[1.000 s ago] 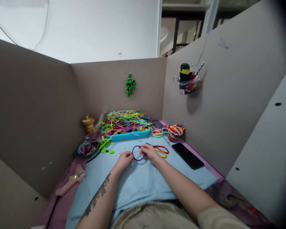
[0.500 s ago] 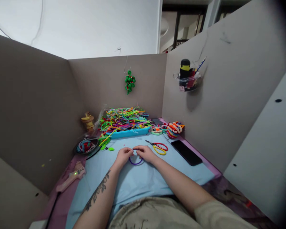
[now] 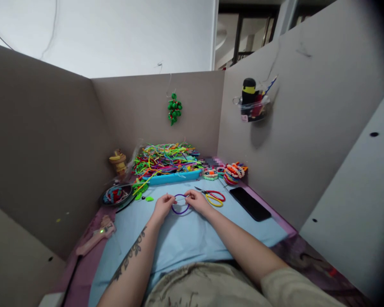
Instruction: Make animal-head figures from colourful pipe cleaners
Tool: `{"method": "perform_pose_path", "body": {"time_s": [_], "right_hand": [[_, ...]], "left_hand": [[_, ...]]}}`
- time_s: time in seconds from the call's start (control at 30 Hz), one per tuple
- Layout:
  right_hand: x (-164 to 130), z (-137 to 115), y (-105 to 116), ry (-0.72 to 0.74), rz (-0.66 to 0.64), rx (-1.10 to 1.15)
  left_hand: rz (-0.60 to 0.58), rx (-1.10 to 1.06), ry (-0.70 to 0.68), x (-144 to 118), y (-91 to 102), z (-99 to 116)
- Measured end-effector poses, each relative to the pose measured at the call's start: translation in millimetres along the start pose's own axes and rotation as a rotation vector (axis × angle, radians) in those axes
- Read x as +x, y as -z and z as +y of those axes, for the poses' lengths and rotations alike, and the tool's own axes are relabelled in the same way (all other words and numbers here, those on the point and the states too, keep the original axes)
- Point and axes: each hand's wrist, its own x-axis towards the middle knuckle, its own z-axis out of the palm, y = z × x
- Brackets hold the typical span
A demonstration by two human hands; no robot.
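Observation:
A thin purple pipe cleaner (image 3: 181,212), bent into a round loop, is held up above the light blue cloth (image 3: 192,243). My left hand (image 3: 164,205) pinches the loop's left side, and my right hand (image 3: 196,201) pinches its right side. The loop's upper arc shows between the two hands. Just right of my right hand lie scissors (image 3: 215,198) with one red and one yellow handle. Small bright green pieces (image 3: 149,199) rest on the cloth beyond my left hand.
A blue tray (image 3: 174,177) heaped with colourful pipe cleaners stands at the back. A black phone (image 3: 250,204) lies at the right, with pipe-cleaner crafts (image 3: 234,172) behind it. At the left are a pink glue gun (image 3: 97,235) and a dark bowl (image 3: 117,195). Partition walls enclose the table.
My hands, close together at the top of the purple loop before, have moved apart to its two sides. The loop has risen slightly and its upper arc now shows.

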Motion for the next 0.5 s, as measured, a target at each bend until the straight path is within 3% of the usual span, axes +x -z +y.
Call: {"method": "perform_pose_path", "body": {"time_s": [0.13,0.33,0.5], "right_hand": [[-0.9,0.9,-0.4,0.008,-0.042,-0.014],[-2.3,0.3,1.1,0.04,-0.078,-0.072],[-0.1,3.0,0.7,0.01,-0.017,0.0]], "left_hand": [[-0.049,0.033,-0.052,-1.8,-1.5,0.8],[-0.091,0.034,0.064,-4.4,0.7,1.7],[-0.038,-0.08,0.112,-1.3,1.7,-0.6]]}}
